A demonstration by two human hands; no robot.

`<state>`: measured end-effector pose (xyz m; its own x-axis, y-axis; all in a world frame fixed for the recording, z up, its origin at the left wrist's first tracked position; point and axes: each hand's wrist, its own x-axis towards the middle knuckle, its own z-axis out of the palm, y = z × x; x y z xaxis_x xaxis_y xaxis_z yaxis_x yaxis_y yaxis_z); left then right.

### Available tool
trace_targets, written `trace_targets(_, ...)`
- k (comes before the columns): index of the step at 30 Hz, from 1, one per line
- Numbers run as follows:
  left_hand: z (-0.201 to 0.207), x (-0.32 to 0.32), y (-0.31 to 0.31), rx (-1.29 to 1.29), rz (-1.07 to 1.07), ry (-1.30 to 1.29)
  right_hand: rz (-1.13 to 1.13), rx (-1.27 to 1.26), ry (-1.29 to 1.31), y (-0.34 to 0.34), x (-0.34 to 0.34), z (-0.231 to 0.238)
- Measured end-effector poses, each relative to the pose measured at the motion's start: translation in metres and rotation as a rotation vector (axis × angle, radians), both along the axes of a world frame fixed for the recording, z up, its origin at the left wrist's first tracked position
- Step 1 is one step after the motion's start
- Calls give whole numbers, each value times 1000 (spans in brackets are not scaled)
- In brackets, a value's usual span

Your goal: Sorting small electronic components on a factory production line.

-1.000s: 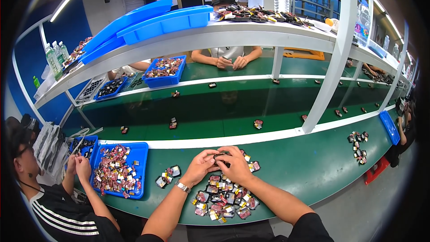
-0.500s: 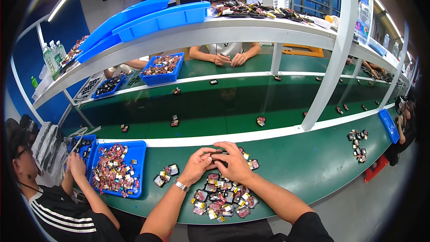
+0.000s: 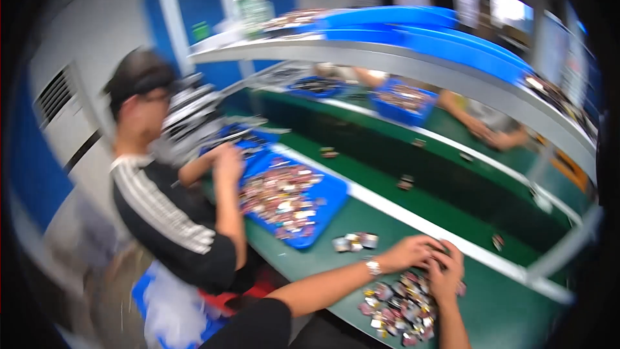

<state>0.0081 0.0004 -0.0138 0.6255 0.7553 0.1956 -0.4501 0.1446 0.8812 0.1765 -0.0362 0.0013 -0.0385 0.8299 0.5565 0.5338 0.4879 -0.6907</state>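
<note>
My left hand (image 3: 408, 253), with a metal watch at the wrist, meets my right hand (image 3: 445, 271) above the green bench. Fingers of both hands are closed around a small dark part (image 3: 441, 250), mostly hidden and blurred; its exact kind does not show. Just below them lies a pile of small electronic assemblies (image 3: 395, 310), black, reddish and silvery with yellow bits. A small cluster of similar assemblies (image 3: 355, 241) rests left of my hands.
A blue tray (image 3: 336, 190) heaped with small reddish parts stands to the left, beside a seated co-worker (image 3: 171, 207) in a black striped shirt. Behind the bench, a green conveyor (image 3: 368, 165) carries scattered assemblies. A white shelf (image 3: 361, 50) with blue trays spans overhead.
The whole view has swung left and blurred, so the co-worker and blue tray now sit nearer the middle. My hands remain together around the small dark part.
</note>
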Motion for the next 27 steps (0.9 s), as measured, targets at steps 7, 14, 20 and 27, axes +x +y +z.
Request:
trace_targets(7, -3, -1, -3, 2, 72, -5, 133, -51, -64, 2, 1, 0)
trace_targets(14, -1, 1, 5, -47, 106, -62, 66, -10, -332, -10, -15, 44)
trace_targets(20, -12, 3, 8, -11, 178, -21, -54, 145, -426, -7, -20, 38)
trace_targets(27, -39, 22, 25, -42, 204, -123, -47, 353, -543, -13, -20, 30)
